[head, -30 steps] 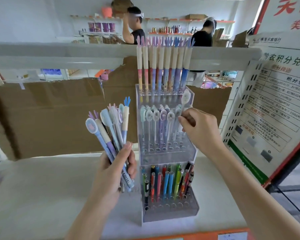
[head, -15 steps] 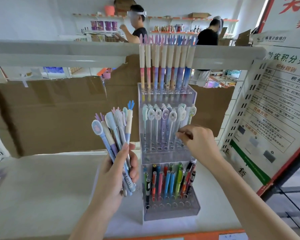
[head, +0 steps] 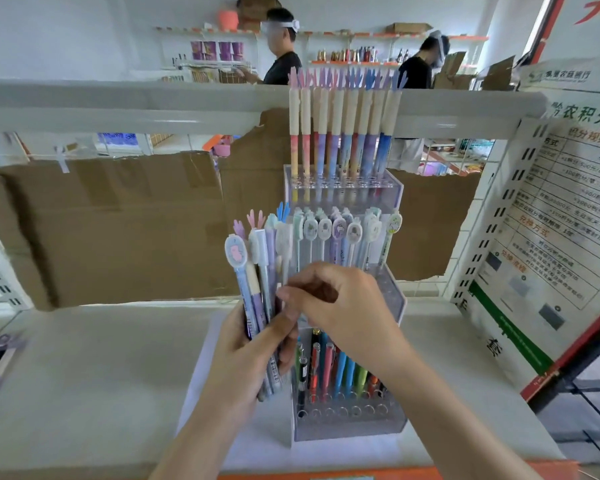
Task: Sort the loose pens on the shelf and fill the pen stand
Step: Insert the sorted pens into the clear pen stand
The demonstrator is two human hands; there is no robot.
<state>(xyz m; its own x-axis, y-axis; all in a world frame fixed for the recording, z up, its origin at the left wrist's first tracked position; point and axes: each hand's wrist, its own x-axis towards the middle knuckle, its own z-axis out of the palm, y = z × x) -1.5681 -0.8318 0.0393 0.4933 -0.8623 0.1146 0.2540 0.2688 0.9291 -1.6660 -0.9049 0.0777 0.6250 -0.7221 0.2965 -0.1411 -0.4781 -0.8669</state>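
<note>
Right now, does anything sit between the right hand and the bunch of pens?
Nothing visible does. The right hand has its fingertips at the bunch of pens gripped by the left hand, in front of the acrylic pen stand.

A pale shelf board (head: 84,368) runs across the foreground, backed by torn brown cardboard (head: 118,223) under a white rail (head: 118,105). A printed poster (head: 548,237) leans at the right. Behind, white walls carry stocked shelves (head: 354,57), where two people (head: 283,46) in dark shirts stand.
</note>
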